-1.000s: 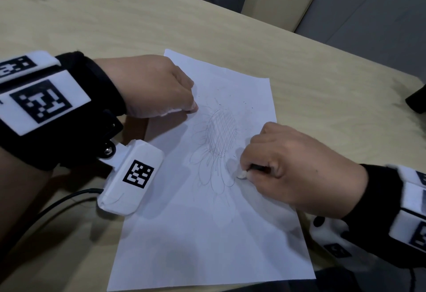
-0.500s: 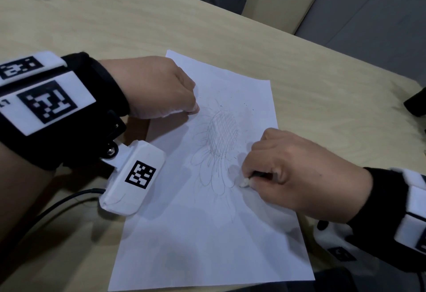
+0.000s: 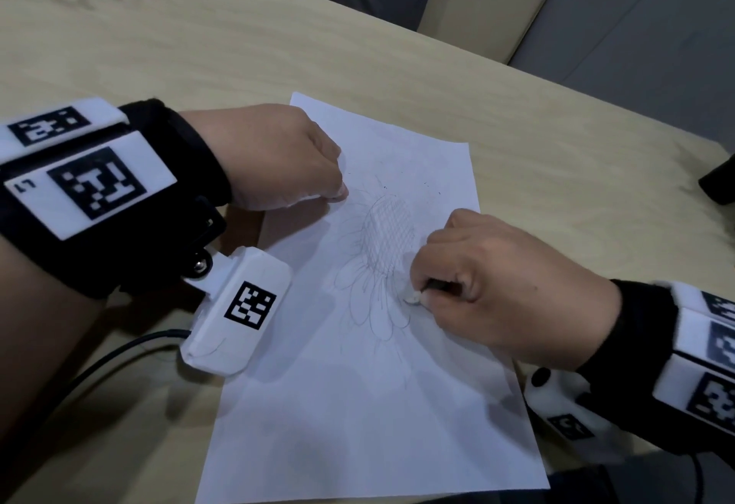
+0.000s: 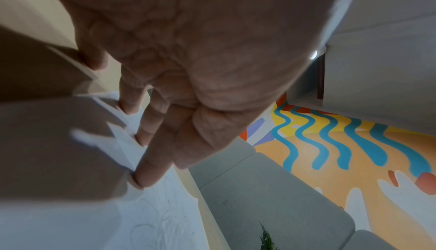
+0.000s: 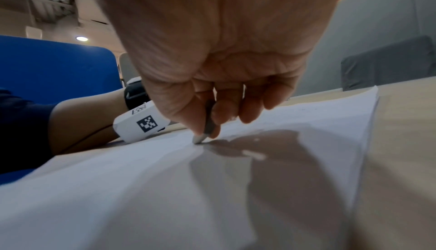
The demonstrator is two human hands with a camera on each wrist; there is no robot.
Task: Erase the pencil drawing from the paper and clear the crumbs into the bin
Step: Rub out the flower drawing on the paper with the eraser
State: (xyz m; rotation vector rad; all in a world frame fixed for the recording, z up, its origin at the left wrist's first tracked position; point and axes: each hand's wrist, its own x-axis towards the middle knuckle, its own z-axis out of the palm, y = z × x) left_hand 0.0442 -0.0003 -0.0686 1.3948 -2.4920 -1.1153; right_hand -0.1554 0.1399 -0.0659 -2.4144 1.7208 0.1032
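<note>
Right hand: pinches eraser, tip on drawing lower right edge. Left hand: fingertips spread, pressing paper on worktop. Bin: not visible. Risk: hard rubbing buckles or tears sheet; crumbs scatter.

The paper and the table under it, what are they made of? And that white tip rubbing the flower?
The paper looks like thin matte white sheet; it ripples near the rubbing. The table seems light wood or wood-look laminate, with faint grain and a soft sheen. The white tip, pinched in the right hand, is probably rubber eraser on a dark pencil-like stick, but it is too small to be sure.
</note>
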